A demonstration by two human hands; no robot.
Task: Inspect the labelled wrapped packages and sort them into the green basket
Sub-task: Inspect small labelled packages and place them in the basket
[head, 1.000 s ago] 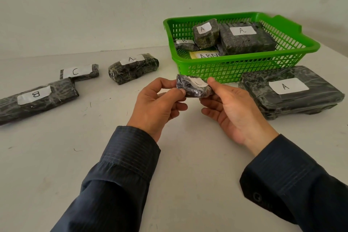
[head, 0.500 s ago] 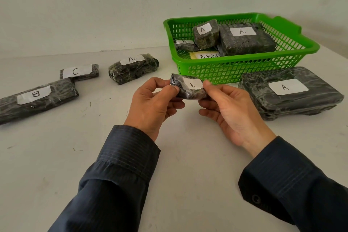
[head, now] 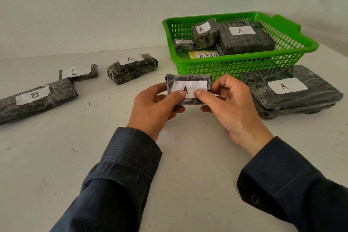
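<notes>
Holding packet (head: 188, 78) label-up in both hands, above desk (head: 56, 156), just in front of basket (head: 244, 58). Fingers (head: 178, 94) of left hand (head: 152, 107) and right hand (head: 231, 107) pinching its lower part, thumbs on label. Risks: slick wrap and shallow pinch, so packet may slip when one hand lets go; thumb crowding the "A" invites misread; low lift could clip basket rim.
</notes>
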